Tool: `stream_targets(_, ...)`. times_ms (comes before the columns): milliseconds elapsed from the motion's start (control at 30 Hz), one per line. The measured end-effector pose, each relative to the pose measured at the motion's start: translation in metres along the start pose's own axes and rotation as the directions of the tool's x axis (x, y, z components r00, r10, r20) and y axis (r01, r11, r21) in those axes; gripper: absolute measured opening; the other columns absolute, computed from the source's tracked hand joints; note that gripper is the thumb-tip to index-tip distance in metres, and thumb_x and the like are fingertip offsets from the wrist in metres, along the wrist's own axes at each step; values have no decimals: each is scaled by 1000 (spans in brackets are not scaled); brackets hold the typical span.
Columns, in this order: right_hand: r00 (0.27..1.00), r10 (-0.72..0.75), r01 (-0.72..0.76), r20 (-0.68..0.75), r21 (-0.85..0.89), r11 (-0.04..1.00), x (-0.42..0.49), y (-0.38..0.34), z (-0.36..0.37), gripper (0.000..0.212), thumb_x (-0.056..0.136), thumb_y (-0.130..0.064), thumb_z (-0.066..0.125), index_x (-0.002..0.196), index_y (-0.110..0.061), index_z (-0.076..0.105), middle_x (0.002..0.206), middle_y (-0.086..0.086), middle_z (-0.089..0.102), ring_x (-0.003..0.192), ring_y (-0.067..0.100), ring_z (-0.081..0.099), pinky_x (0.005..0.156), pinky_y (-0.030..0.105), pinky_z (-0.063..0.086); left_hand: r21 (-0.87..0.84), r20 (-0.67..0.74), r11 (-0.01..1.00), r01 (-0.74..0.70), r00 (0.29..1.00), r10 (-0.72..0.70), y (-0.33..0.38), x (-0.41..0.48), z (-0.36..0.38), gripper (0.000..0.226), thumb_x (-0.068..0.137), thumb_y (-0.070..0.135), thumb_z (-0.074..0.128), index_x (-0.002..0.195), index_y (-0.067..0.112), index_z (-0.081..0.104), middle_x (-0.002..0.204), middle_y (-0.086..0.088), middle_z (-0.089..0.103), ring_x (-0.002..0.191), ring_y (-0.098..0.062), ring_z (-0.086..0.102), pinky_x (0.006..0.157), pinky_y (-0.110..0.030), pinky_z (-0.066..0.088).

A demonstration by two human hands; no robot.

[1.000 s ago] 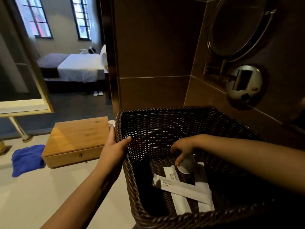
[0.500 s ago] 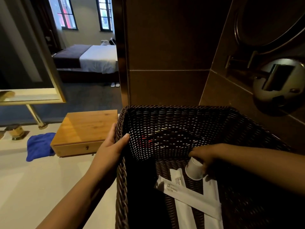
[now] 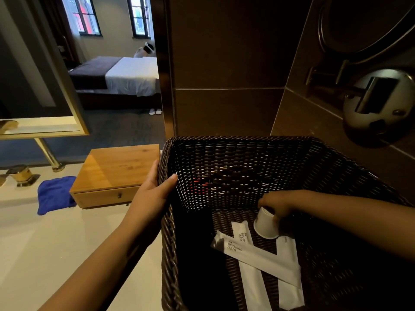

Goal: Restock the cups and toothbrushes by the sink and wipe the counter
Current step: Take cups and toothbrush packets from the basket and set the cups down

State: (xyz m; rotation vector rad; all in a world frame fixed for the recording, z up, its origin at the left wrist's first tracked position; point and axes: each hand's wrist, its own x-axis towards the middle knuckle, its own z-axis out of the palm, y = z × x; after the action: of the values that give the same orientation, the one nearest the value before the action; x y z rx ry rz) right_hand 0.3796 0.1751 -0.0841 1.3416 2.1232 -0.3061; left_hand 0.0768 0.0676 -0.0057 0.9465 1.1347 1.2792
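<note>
A dark wicker basket stands on the pale counter at the right. My left hand grips its left rim, thumb inside. Deep inside the basket, my right hand holds a white paper cup that lies tilted with its base toward me. Three white wrapped toothbrush packets, printed "BRUSHING TEETH", lie crossed on the basket floor just below the cup.
A wooden drawer box sits on the counter left of the basket, with a blue cloth beside it and a brass tap further left. A round wall mirror on a metal mount juts out at the right.
My right hand has closed on the cup and lifted it slightly off the packets, shifting right. My left hand keeps its grip on the basket rim. The view has drawn closer.
</note>
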Motion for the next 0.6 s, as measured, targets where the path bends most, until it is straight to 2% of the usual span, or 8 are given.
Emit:
stream_targets(133, 999, -16, 19, -42, 77, 997, -21, -7, -25, 65, 74, -28, 75, 132, -21, 46, 132, 3, 53, 116, 19, 52, 94, 28, 45, -4, 49, 1000, -6, 999, 6, 2, -2, 1, 54, 91, 15, 49, 139, 35, 34, 113, 10, 59, 99, -12, 61, 73, -24, 51)
stream_targets(233, 982, -55, 90, -182, 193, 977, -49, -15, -56, 65, 74, -31, 75, 132, -20, 46, 130, 2, 55, 114, 18, 54, 97, 29, 46, -20, 60, 1000, -6, 998, 7, 2, -3, 0, 56, 91, 12, 49, 140, 33, 32, 126, 0, 56, 108, -20, 58, 88, -35, 49)
stream_targets(333, 942, -72, 179, -328, 309, 934, -83, -26, -87, 59, 75, -34, 74, 128, -21, 50, 124, 0, 57, 107, 13, 54, 90, 26, 47, -3, 83, 1000, -9, 996, 10, 5, -6, 1, 56, 90, 11, 50, 139, 32, 34, 135, -5, 51, 114, -24, 55, 99, -43, 44)
stream_targets(367, 928, -70, 203, -365, 339, 919, -94, -31, -96, 57, 75, -35, 73, 126, -21, 52, 122, -1, 57, 105, 12, 55, 88, 25, 47, 34, 71, 999, -23, 997, 20, 7, -6, 2, 57, 90, 13, 52, 140, 31, 32, 138, -4, 48, 116, -24, 53, 100, -43, 43)
stream_targets(433, 902, -68, 243, -427, 370, 896, -113, -42, -112, 54, 76, -35, 72, 124, -19, 54, 120, -1, 58, 105, 13, 57, 88, 28, 49, 222, 18, 971, -90, 996, 89, 9, -5, 4, 67, 89, 24, 55, 145, 29, 18, 149, -3, 34, 128, -25, 42, 106, -47, 36)
stream_targets(467, 891, -68, 258, -448, 378, 889, -121, -48, -118, 53, 76, -35, 72, 123, -17, 55, 119, 0, 59, 105, 15, 57, 89, 31, 50, 351, 14, 923, -160, 986, 165, 11, -5, 5, 74, 87, 31, 55, 146, 27, 11, 153, -3, 26, 134, -25, 33, 109, -48, 31)
stream_targets(533, 878, -67, 275, -474, 383, 882, -134, -61, -129, 51, 77, -35, 70, 121, -14, 55, 119, 2, 59, 106, 17, 57, 91, 35, 51, 551, 137, 758, -351, 933, 332, 16, -4, 9, 80, 82, 43, 55, 146, 23, 12, 154, -2, 21, 140, -20, 21, 114, -47, 23)
stream_targets(600, 872, -56, 277, -486, 396, 876, -143, -74, -138, 50, 78, -36, 68, 120, -11, 57, 119, 5, 60, 106, 20, 58, 92, 38, 51, 668, 310, 599, -442, 897, 316, 23, -5, 13, 83, 72, 59, 48, 143, 22, 25, 152, -2, 28, 135, -9, 17, 115, -50, 18)
